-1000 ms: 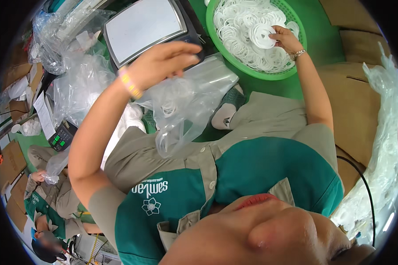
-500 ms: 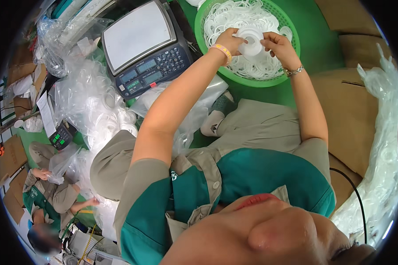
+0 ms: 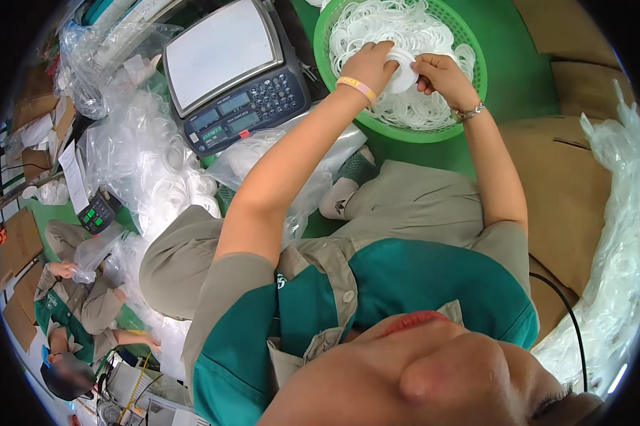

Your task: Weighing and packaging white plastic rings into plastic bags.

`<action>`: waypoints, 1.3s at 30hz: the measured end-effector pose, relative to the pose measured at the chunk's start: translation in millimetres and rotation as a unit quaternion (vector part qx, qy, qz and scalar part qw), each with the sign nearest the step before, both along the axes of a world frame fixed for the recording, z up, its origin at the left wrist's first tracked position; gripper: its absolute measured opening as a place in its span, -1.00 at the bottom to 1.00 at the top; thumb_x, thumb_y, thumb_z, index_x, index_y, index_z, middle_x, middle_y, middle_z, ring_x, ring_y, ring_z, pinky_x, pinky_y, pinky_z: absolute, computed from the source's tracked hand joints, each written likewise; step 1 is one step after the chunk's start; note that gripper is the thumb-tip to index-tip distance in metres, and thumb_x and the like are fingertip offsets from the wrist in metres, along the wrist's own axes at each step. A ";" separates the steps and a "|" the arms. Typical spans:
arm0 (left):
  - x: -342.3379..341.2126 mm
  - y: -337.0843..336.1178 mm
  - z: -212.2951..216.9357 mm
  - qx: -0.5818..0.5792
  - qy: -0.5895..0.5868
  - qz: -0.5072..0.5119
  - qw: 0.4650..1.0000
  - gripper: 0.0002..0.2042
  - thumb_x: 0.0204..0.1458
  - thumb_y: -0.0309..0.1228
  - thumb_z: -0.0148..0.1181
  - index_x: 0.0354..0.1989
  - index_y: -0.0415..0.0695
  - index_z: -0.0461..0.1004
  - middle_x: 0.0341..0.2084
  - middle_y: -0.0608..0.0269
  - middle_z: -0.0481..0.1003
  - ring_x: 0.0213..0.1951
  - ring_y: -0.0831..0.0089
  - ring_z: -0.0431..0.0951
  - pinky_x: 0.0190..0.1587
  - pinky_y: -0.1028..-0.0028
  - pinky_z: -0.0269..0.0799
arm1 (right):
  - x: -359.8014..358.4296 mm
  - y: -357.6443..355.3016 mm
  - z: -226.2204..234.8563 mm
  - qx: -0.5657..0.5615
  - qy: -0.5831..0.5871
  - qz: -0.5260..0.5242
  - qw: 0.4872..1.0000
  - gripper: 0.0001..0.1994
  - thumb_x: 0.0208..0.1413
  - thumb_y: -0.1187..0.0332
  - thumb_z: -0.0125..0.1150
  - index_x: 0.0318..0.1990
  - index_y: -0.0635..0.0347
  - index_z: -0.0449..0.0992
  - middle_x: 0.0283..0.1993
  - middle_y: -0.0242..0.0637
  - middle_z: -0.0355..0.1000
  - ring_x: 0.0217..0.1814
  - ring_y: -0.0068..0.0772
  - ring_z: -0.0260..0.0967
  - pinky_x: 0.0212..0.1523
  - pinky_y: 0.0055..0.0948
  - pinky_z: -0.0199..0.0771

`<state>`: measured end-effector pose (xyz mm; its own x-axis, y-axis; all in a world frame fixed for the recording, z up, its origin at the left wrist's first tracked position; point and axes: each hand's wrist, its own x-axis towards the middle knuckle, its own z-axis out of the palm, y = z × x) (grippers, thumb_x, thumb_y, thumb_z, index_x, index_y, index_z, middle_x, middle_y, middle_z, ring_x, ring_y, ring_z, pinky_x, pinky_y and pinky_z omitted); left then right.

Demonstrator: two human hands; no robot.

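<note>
Over the green basket (image 3: pixel 481 92), my left hand (image 3: pixel 370 71) is closed on a small stack of white plastic rings (image 3: pixel 403 77), its back turned up. My right hand (image 3: pixel 444 82) is pinched at the right edge of that stack; what lies between its fingertips is too small to make out. Beneath both hands, the basket is heaped with many loose white rings (image 3: pixel 359 27).
A digital scale (image 3: pixel 220 50) with a white pan stands left of the basket. Clear plastic bags of white rings (image 3: pixel 167 177) lie further left, near a seated co-worker (image 3: pixel 78 312). On the right are cardboard (image 3: pixel 554 184) and a plastic bundle (image 3: pixel 611 284).
My left hand has turned over the ring stack, so its back now covers part of it. The stack is tilted differently, and my right fingers have drawn together at its edge.
</note>
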<state>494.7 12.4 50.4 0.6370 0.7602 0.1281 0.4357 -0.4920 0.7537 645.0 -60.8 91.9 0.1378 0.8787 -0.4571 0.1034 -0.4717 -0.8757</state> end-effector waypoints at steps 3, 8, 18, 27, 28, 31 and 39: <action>-6.6 -6.2 7.7 0.089 0.026 -0.020 0.995 -0.59 -0.12 -0.38 0.02 -0.02 0.25 0.27 -0.17 0.32 0.32 -0.35 0.30 0.45 -0.37 0.40 0.39 | -0.7 1.9 1.4 -0.017 0.018 0.010 1.000 -0.82 -0.01 0.34 0.00 -0.57 0.21 0.38 -0.67 -0.47 0.28 -0.67 -0.72 0.19 -0.68 -0.73 0.18; -22.0 4.7 -0.7 0.199 -0.019 -0.097 0.975 -0.55 -0.12 -0.46 0.00 -0.06 0.41 0.29 -0.23 0.52 0.39 -0.40 0.49 0.47 -0.49 0.57 0.40 | -10.9 4.8 2.6 -0.051 0.071 0.003 0.996 -0.82 0.00 0.31 0.00 -0.53 0.19 0.39 -0.67 -0.47 0.28 -0.67 -0.70 0.19 -0.70 -0.70 0.17; -20.9 17.4 12.1 0.391 0.008 -0.048 0.919 -0.63 -0.17 -0.32 0.05 -0.13 0.39 0.34 -0.16 0.43 0.37 -0.54 0.39 0.48 -0.59 0.50 0.40 | -19.8 9.2 12.4 0.019 -0.057 0.047 0.997 -0.74 0.04 0.19 -0.02 -0.60 0.10 0.34 -0.70 -0.57 0.20 -0.69 -0.78 0.10 -0.68 -0.75 0.08; -14.0 25.1 52.6 0.360 -0.150 -0.123 0.912 -0.77 -0.22 -0.47 0.02 -0.32 0.02 0.44 -0.49 0.35 0.45 -0.39 0.44 0.42 -0.44 0.51 0.36 | -14.0 14.2 15.1 -0.006 0.090 -0.029 0.995 -0.79 0.06 0.29 -0.11 -0.53 0.17 0.33 -0.72 -0.49 0.16 -0.75 -0.74 0.00 -0.76 -0.73 -0.05; -14.8 24.7 52.8 0.330 -0.149 -0.128 0.923 -0.79 -0.20 -0.49 0.04 -0.32 -0.04 0.45 -0.46 0.27 0.47 -0.40 0.39 0.45 -0.40 0.50 0.37 | -15.3 13.8 10.9 -0.012 0.101 -0.041 0.994 -0.80 0.07 0.31 -0.13 -0.51 0.19 0.33 -0.71 -0.48 0.14 -0.74 -0.73 -0.01 -0.76 -0.72 -0.04; -9.8 34.6 55.8 0.334 -0.283 -0.052 0.897 -0.82 -0.19 -0.49 0.10 -0.35 -0.19 0.43 -0.51 0.16 0.46 -0.49 0.27 0.46 -0.41 0.48 0.35 | 15.2 15.5 -10.4 0.000 0.039 -0.031 0.999 -0.79 0.03 0.26 -0.10 -0.52 0.16 0.36 -0.68 -0.51 0.15 -0.73 -0.74 -0.04 -0.73 -0.71 -0.02; -38.4 39.7 79.0 -0.174 -0.092 0.101 0.975 -0.83 -0.18 -0.44 0.17 -0.48 -0.31 0.45 -0.67 0.17 0.43 -0.61 0.49 0.39 -0.52 0.49 0.29 | 48.9 -1.3 -34.7 -0.038 -0.558 0.012 0.829 -0.74 0.00 0.17 -0.05 -0.28 0.06 0.49 -0.24 -0.17 0.41 -0.24 -0.14 0.36 -0.25 -0.30 0.34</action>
<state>456.3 52.1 129.4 0.4604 0.8855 -0.0625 0.3385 -0.1100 0.9345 693.9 -62.1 57.3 0.4949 0.8619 -0.1103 0.8394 -0.5070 -0.1957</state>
